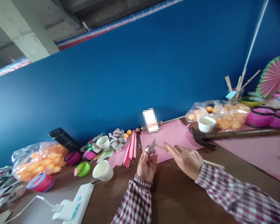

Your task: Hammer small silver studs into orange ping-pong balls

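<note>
My left hand point(147, 166) is closed, its fingertips holding a small shiny silver ball point(149, 149) upright above the brown table. My right hand point(186, 160) grips a thin wooden-handled tool point(162, 147), the pale handle running back under the palm. A dark, flat, pointed tip on this tool lies against or just over the ball; whether it is a brush or a blade I cannot tell. Pink paper point(175, 133) spreads out behind both hands. Folded pink strips point(131, 149) lie left of the ball.
White cups point(103, 170) point(206, 124) stand on both sides. Bags of orange balls point(45, 161) point(233, 116) lie left and right. A hammer point(242, 133) rests at right. A power strip point(80, 202) sits front left. A blue partition point(130, 77) rises behind the table.
</note>
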{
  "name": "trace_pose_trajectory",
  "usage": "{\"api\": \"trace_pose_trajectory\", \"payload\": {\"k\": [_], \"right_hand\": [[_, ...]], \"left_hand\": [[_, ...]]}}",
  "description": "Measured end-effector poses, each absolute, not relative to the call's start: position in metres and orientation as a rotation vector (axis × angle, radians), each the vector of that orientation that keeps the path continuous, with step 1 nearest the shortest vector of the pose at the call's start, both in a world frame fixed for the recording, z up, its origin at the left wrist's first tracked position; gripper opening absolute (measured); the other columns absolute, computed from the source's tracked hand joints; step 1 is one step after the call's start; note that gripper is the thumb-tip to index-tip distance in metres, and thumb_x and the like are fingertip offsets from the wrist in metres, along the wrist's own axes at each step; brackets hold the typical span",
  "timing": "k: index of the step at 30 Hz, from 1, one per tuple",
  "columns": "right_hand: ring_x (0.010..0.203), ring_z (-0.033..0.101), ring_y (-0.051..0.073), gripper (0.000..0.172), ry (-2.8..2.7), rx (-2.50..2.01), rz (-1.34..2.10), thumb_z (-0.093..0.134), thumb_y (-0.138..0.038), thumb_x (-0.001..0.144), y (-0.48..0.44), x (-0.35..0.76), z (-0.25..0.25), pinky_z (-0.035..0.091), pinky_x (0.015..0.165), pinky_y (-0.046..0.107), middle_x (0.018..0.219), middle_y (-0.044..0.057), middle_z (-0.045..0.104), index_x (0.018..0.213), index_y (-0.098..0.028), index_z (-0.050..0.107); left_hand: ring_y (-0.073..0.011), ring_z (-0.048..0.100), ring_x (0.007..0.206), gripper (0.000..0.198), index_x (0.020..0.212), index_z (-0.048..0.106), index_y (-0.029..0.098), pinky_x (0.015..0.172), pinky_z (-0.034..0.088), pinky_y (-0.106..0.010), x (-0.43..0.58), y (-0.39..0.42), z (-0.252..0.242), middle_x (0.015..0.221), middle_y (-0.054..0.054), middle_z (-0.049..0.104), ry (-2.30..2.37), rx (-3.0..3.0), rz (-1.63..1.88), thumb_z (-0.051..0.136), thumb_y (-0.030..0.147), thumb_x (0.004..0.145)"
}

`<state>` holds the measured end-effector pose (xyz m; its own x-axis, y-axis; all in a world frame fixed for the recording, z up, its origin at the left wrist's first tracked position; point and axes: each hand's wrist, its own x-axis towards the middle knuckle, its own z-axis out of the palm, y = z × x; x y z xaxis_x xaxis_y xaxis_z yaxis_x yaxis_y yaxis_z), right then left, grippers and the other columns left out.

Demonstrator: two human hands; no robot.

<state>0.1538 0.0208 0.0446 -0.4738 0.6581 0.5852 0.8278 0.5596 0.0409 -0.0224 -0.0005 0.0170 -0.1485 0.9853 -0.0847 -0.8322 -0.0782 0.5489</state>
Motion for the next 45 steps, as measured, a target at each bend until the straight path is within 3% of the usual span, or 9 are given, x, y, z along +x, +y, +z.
{"api": "trace_pose_trajectory", "payload": {"k": [6,13,19,32,38,45], "right_hand": [[0.054,0.051,0.007,0.04,-2.182,-1.227,-0.342,0.032,-0.03,0.087,0.024,0.157,0.049,0.027,0.046,0.02,0.075,0.002,0.061,0.127,-0.025,0.034],[0.046,0.047,0.006,0.038,-2.27,-1.231,-0.427,0.031,-0.029,0.087,0.022,0.153,0.043,0.019,0.041,0.022,0.069,0.0,0.059,0.124,-0.028,0.038],[0.051,0.05,0.006,0.039,-2.212,-1.212,-0.412,0.032,-0.028,0.087,0.022,0.154,0.044,0.023,0.043,0.021,0.072,0.001,0.06,0.125,-0.026,0.036],[0.056,0.051,0.007,0.039,-2.302,-1.192,-0.384,0.034,-0.025,0.086,0.027,0.156,0.046,0.023,0.044,0.021,0.072,0.0,0.059,0.125,-0.029,0.036],[0.07,0.05,0.012,0.047,-2.25,-1.432,-0.406,0.035,-0.015,0.083,0.051,0.172,0.042,0.032,0.058,0.022,0.081,0.003,0.056,0.127,-0.03,0.031],[0.069,0.048,0.013,0.039,-2.352,-1.582,-0.368,0.035,-0.015,0.083,0.072,0.177,0.027,0.032,0.062,0.026,0.084,0.005,0.054,0.117,-0.032,0.045]], "left_hand": [[-0.0161,0.057,0.092,0.035,0.104,0.056,0.021,0.092,0.039,-0.033,-0.021,0.0,0.015,0.102,-0.006,0.06,0.573,0.431,1.671,0.06,0.016,0.069],[-0.0128,0.059,0.085,0.036,0.103,0.056,0.022,0.086,0.043,-0.029,-0.02,0.001,0.015,0.096,-0.004,0.062,0.654,0.421,1.705,0.061,0.015,0.069],[-0.0126,0.06,0.082,0.042,0.106,0.053,0.022,0.082,0.043,-0.028,-0.018,0.002,0.016,0.093,-0.005,0.062,0.718,0.451,1.727,0.063,0.014,0.066],[-0.0135,0.06,0.08,0.03,0.094,0.058,0.017,0.076,0.045,-0.026,-0.015,0.002,0.018,0.089,-0.005,0.063,0.742,0.461,1.636,0.065,0.014,0.065],[-0.016,0.061,0.079,0.021,0.086,0.06,0.016,0.073,0.046,-0.028,-0.013,0.0,0.016,0.086,-0.005,0.064,0.743,0.44,1.589,0.064,0.017,0.066],[-0.0164,0.061,0.077,0.031,0.093,0.059,0.016,0.07,0.048,-0.028,-0.01,-0.002,0.017,0.089,-0.006,0.063,0.774,0.488,1.535,0.066,0.016,0.063]]}}
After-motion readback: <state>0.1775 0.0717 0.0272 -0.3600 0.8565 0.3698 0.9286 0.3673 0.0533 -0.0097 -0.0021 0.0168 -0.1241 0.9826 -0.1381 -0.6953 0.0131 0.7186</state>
